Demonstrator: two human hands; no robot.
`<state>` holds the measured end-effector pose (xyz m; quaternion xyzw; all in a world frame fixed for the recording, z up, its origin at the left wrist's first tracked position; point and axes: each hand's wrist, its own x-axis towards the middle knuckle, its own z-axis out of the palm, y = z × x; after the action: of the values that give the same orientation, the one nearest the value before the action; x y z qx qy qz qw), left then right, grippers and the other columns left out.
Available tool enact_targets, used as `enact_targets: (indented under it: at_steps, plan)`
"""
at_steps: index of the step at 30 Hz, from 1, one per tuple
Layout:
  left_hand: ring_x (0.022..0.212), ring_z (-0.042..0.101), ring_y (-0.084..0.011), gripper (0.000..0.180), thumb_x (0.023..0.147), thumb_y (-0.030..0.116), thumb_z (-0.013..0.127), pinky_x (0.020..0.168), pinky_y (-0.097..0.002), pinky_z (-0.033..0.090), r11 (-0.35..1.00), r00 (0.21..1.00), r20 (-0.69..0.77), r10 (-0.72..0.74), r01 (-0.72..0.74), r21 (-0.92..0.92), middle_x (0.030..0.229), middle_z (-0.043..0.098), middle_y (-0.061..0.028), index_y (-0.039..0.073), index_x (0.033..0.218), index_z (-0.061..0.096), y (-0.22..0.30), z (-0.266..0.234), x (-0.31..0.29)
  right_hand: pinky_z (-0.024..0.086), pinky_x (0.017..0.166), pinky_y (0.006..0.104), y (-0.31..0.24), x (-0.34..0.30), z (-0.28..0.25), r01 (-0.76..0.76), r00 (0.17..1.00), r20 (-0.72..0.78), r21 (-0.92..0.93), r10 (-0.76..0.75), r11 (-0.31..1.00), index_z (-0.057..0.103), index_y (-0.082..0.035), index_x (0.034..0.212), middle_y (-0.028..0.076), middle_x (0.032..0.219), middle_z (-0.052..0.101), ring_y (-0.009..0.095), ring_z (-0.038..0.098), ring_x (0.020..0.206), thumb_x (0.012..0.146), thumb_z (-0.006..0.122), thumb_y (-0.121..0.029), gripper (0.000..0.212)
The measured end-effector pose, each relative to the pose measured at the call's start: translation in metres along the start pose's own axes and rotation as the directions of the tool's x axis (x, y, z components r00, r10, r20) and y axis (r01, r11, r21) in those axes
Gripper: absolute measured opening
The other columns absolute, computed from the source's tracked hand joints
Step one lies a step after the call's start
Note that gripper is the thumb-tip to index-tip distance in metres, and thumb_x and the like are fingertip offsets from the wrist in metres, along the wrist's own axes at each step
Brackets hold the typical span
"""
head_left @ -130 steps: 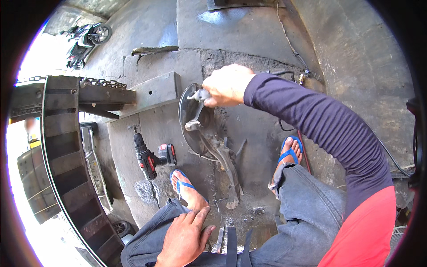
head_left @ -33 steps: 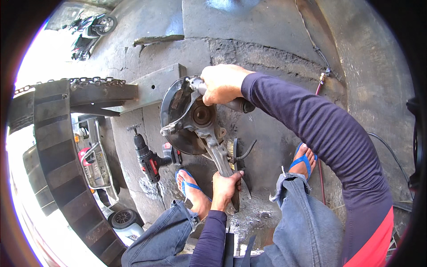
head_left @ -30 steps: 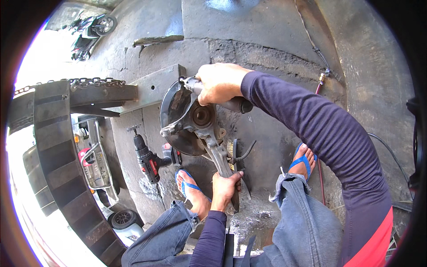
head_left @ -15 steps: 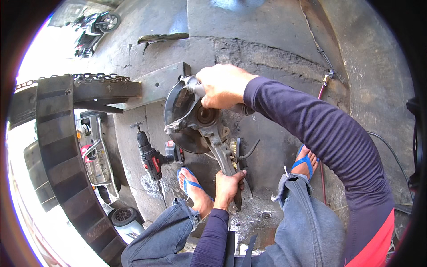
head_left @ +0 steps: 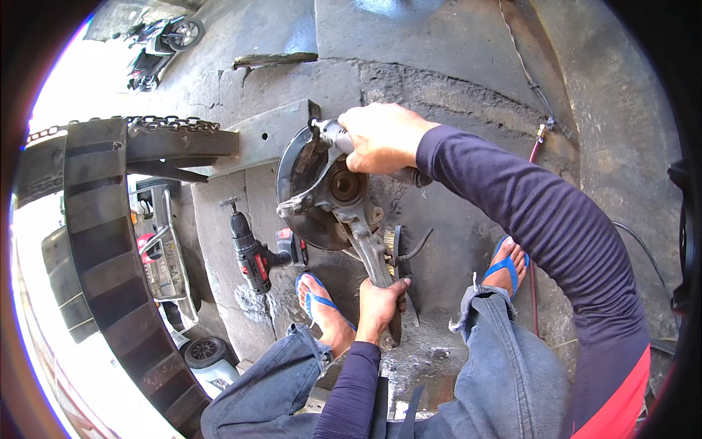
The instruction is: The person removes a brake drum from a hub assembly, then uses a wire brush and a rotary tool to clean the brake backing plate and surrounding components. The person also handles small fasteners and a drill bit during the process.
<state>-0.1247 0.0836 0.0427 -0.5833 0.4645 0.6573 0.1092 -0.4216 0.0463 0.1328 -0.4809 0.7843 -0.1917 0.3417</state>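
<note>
A grimy metal steering knuckle point(head_left: 363, 219) with a round dust shield point(head_left: 297, 157) stands in front of me, its long arm pointing toward me. My left hand point(head_left: 379, 306) is closed round the lower end of that arm. My right hand point(head_left: 386, 136) grips a grey cylindrical hand tool point(head_left: 335, 134), whose head lies over the upper part of the knuckle by the shield. The tool's rear end point(head_left: 411, 176) shows below my right wrist. Fingers hide most of its body, so its exact kind cannot be told.
A black and red cordless drill point(head_left: 252, 256) stands left of the knuckle, near my left foot. A curved metal ramp point(head_left: 110, 241) and a chain point(head_left: 172, 124) are at the left, beside a steel beam point(head_left: 267, 137). A red hose point(head_left: 534, 293) runs along the right. Farther off is a motorcycle point(head_left: 161, 47).
The whole view has shifted slightly. My right hand and the grey tool have moved a little to the right over the knuckle. My left hand keeps its hold on the arm.
</note>
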Motion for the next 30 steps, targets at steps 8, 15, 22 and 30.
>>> enact_targets:
  at_steps: [8,15,22,30]
  plan:
    - [0.048,0.057,-0.016,0.021,0.087,0.003,0.081,0.046,-0.033,0.049,0.999,1.0,-0.004,0.012,-0.012,0.04,0.065,0.061,-0.0039,0.003,0.083,0.06,-0.001,0.001,0.001,0.059,0.095,0.0447,0.0,-0.004,0.003,-0.003,0.998,0.06,-0.025,0.005,1.0,0.076,0.002,0.116,0.026,0.115,0.075,0.039,0.075,0.108,0.087,0.066,-0.022,0.038]
    - [0.049,0.059,-0.0154,0.024,0.087,0.007,0.082,0.046,-0.0322,0.049,0.999,1.0,-0.014,-0.004,0.005,0.045,0.064,0.063,-0.0053,0.003,0.077,0.061,-0.007,-0.001,0.004,0.06,0.092,0.0438,-0.005,-0.003,-0.01,-0.004,0.995,0.096,-0.07,0.01,0.998,0.076,0.003,0.113,0.025,0.109,0.076,0.038,0.076,0.102,0.089,0.066,-0.021,0.036]
    - [0.048,0.059,-0.0154,0.023,0.087,0.006,0.081,0.046,-0.0319,0.048,0.999,1.0,0.001,0.018,-0.018,0.042,0.063,0.062,-0.0046,0.003,0.077,0.061,-0.008,-0.001,0.003,0.058,0.093,0.044,-0.001,-0.003,-0.004,-0.013,0.998,0.057,-0.047,0.016,0.999,0.073,0.002,0.116,0.025,0.11,0.075,0.038,0.074,0.105,0.086,0.069,-0.021,0.038]
    - [0.047,0.055,-0.0129,0.021,0.085,0.007,0.082,0.045,-0.0309,0.043,0.962,0.995,-0.033,0.09,-0.079,0.261,0.062,0.061,-0.0018,0.003,0.079,0.062,0.023,-0.034,-0.028,0.059,0.082,0.0429,0.044,-0.023,-0.028,-0.009,0.953,-0.301,0.089,0.035,0.996,0.069,0.005,0.114,0.024,0.104,0.074,0.036,0.074,0.093,0.078,0.074,-0.037,0.056]
